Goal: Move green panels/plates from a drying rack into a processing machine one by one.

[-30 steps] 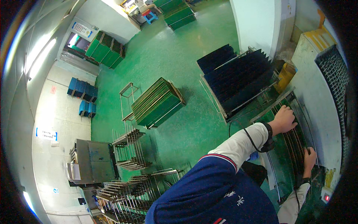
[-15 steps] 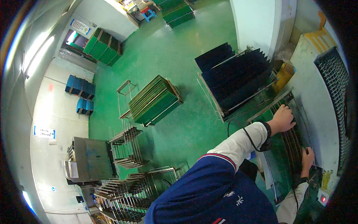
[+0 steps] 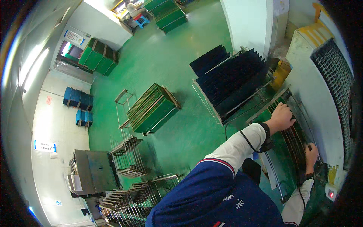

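Observation:
A tight row of thin dark panels (image 3: 292,148) stands on edge in a metal rack (image 3: 261,114) at the right, beside a pale machine. My left hand (image 3: 281,118) is closed over the panels' far end, with its fingers curled down at the edge. Nearer to me, my right hand (image 3: 311,152) is closed at the right side of the same row. The fingertips of both hands are partly hidden, so how many panels they grip does not show. Each wrist wears a dark band with a cord.
A wheeled rack of black panels (image 3: 234,81) stands just beyond my left hand. Green panels (image 3: 154,108) fill another rack mid-floor. Several bare metal racks (image 3: 130,200) stand lower left. The pale machine (image 3: 300,53) borders the right. A person (image 3: 132,9) sits far off.
The view has shifted slightly, so the scene sits a little further left. Both hands keep their places on the panels, with only a small change in the left hand's pose.

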The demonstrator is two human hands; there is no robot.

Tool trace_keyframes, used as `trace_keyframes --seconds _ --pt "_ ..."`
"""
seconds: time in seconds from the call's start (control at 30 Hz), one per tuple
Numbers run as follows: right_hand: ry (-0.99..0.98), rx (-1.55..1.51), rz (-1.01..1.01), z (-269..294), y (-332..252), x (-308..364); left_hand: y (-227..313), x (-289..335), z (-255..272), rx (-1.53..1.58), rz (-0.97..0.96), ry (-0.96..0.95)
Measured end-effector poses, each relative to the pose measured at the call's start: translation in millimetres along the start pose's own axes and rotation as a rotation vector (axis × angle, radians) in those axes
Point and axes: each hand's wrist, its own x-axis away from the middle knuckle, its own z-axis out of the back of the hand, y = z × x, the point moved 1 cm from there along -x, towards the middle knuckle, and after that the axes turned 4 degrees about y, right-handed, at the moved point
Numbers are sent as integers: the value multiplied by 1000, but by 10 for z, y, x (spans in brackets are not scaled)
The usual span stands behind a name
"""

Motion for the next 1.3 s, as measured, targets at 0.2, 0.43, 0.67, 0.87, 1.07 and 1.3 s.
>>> trace_keyframes --seconds 0.2,0.43,0.67,0.87,1.07,1.3 --pt "53 19 82 -80 158 -44 0 -72 -36 -33 -17 -24" --pt "-155 -14 -88 -5 106 -104 8 -85 4 -29 -6 -33" --pt "-73 68 -67 -19 55 -43 -4 -12 -21 -19 11 -37" --pt "-120 45 -71 50 -19 -32 -16 85 -69 -31 -12 9" --pt "-103 28 -40 -11 70 80 17 93 -33 -28 -17 -13" --pt "-94 29 13 -60 89 71 25 80 12 -50 -3 -27"
